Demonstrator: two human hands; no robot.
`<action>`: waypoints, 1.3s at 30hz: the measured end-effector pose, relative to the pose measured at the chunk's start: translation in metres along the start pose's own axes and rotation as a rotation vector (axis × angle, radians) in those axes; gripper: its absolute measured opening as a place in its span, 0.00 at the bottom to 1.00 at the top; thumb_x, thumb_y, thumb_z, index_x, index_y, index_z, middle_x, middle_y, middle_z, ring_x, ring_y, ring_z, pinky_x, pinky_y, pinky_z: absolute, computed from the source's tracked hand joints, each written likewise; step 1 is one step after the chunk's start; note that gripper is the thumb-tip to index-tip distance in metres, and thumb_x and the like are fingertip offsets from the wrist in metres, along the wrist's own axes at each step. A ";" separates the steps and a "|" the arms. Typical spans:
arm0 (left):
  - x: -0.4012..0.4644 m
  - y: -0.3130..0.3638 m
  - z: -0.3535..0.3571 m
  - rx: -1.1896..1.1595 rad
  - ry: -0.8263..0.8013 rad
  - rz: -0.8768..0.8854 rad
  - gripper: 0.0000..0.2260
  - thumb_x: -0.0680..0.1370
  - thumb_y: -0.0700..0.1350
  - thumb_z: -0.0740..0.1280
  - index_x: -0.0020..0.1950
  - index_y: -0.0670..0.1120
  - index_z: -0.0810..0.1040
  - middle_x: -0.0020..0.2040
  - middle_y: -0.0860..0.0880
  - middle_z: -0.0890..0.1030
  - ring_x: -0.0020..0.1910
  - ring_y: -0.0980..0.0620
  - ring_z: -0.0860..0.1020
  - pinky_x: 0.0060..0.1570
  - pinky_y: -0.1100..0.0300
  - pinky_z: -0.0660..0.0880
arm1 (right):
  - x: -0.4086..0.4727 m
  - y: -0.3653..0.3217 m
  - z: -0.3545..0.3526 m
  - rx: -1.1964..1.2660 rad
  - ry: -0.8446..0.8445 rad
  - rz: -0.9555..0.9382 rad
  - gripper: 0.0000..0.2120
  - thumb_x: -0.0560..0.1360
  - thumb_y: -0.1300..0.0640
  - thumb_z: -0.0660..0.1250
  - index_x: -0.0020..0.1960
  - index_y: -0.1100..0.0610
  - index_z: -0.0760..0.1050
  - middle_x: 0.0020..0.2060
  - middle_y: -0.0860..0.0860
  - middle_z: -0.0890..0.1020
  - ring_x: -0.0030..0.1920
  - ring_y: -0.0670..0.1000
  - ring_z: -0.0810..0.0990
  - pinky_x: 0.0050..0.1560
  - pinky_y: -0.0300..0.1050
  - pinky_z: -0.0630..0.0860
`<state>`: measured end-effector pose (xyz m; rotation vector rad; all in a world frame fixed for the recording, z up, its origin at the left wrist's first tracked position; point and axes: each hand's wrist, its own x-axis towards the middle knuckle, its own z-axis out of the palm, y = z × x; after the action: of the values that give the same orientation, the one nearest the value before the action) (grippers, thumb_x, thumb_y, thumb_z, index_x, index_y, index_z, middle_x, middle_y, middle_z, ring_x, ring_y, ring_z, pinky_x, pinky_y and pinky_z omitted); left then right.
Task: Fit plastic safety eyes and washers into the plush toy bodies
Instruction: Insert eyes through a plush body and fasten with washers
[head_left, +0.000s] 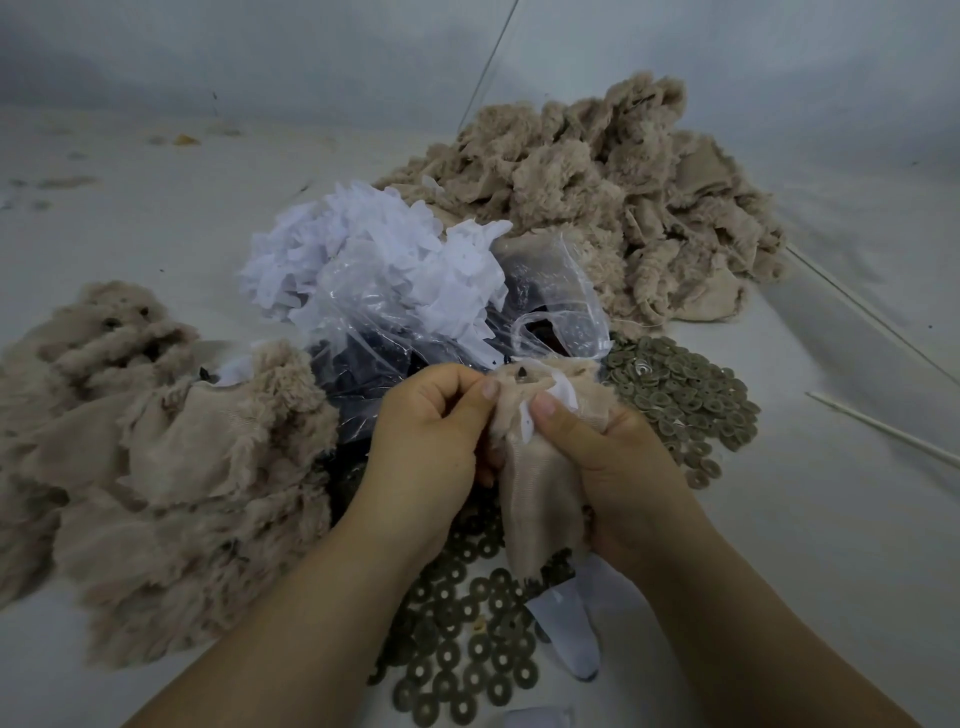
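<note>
Plush pile (130, 467) cut off at left edge; bag (395, 332) contents unclear.

Dim, cool light, soft shadows; edges warped

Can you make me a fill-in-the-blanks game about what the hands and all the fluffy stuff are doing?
1. Both hands, left hand and right hand, hold one inside-out beige plush ____.
2. The flat round olive-grey washers have a ____ in the middle.
3. The crumpled clear plastic bag lies ____ the hands.

Missing words: body; hole; beyond
</note>
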<state>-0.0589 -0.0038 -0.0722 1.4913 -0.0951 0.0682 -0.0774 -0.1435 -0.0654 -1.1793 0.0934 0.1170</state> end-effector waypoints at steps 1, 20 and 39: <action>0.000 0.000 0.001 -0.022 -0.004 -0.019 0.15 0.81 0.40 0.65 0.35 0.45 0.78 0.29 0.45 0.78 0.26 0.51 0.74 0.23 0.60 0.72 | 0.000 0.000 0.001 0.026 -0.004 0.011 0.12 0.67 0.52 0.74 0.46 0.59 0.86 0.45 0.61 0.86 0.43 0.55 0.87 0.40 0.44 0.82; -0.004 0.004 0.001 0.103 0.039 0.168 0.09 0.80 0.39 0.67 0.41 0.44 0.84 0.36 0.47 0.84 0.35 0.48 0.82 0.34 0.57 0.81 | -0.001 0.007 -0.004 -0.360 0.041 -0.376 0.06 0.69 0.53 0.72 0.41 0.55 0.86 0.39 0.54 0.87 0.41 0.52 0.86 0.41 0.44 0.83; -0.009 0.004 0.010 -0.067 0.022 0.105 0.12 0.80 0.45 0.67 0.37 0.44 0.80 0.32 0.44 0.80 0.31 0.53 0.76 0.32 0.60 0.76 | 0.003 0.004 -0.002 0.265 -0.156 0.182 0.22 0.68 0.52 0.75 0.57 0.63 0.83 0.51 0.63 0.85 0.49 0.58 0.86 0.46 0.49 0.82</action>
<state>-0.0683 -0.0131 -0.0683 1.4179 -0.1565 0.1641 -0.0745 -0.1441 -0.0705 -0.8926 0.0759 0.3469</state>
